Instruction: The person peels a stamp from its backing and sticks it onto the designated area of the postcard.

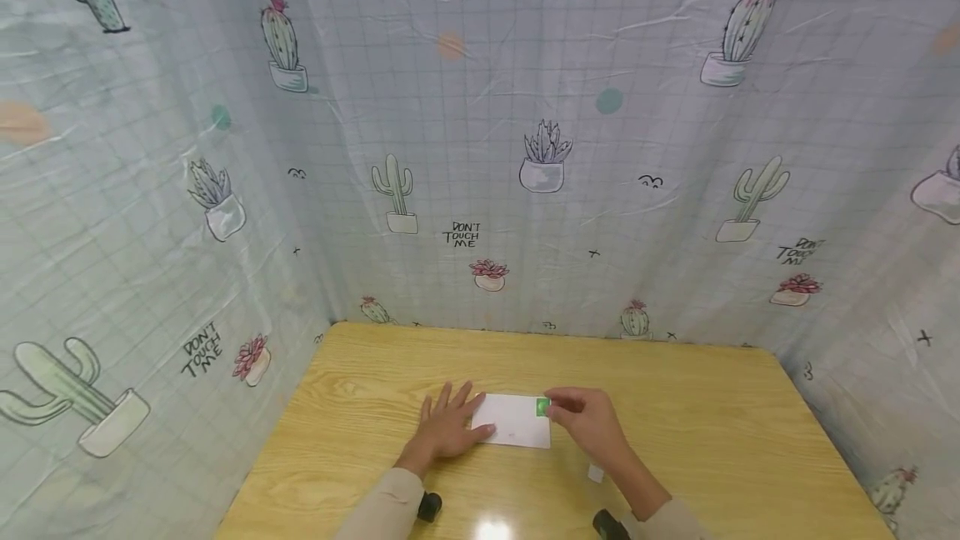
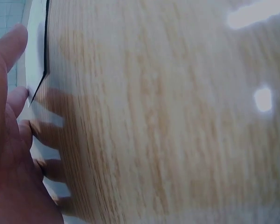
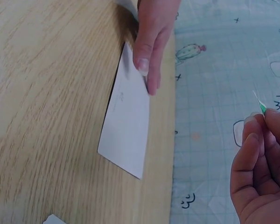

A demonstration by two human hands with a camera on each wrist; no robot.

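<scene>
A white, envelope-like paper (image 1: pixel 512 422) lies flat on the wooden table, with faint small print near its lower edge. My left hand (image 1: pixel 450 425) rests with spread fingers at its left end; the thumb lies over the paper. In the left wrist view, the left hand (image 2: pixel 11 140) shows at the left edge, beside a corner of the paper (image 2: pixel 36 56). Between thumb and fingertips, my right hand (image 1: pixel 592 423) pinches a small green square sticker (image 1: pixel 542 407). The right wrist view shows this sticker (image 3: pixel 262 108) nearly edge-on, raised above the table.
A small white paper scrap (image 1: pixel 596 473) lies on the table (image 1: pixel 720 432) near the right forearm. Dark wrist devices (image 1: pixel 430 507) sit by both sleeves. Behind the table hangs a cactus-print curtain (image 1: pixel 480 148), which also runs along both sides.
</scene>
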